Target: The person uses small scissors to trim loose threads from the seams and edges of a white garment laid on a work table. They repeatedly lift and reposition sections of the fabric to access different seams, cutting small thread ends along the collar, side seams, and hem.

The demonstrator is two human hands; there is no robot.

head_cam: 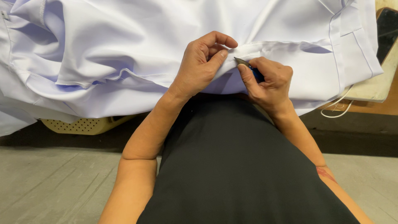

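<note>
A large white garment [137, 49] lies bunched across my lap and spreads over the upper part of the view. My left hand [202, 64] pinches a fold of its hem between thumb and fingers. My right hand [267, 81] grips a small thread snipper [248, 66] with a blue handle and a dark metal tip. The tip points left and touches the fabric edge right beside my left thumb. Both hands sit close together over my black-clothed lap [232, 166].
A pale yellow perforated plastic basket [81, 125] pokes out under the cloth at left. A white cord [338, 108] hangs from the garment at right, near a wooden table edge [375, 87]. Grey floor [54, 186] lies below.
</note>
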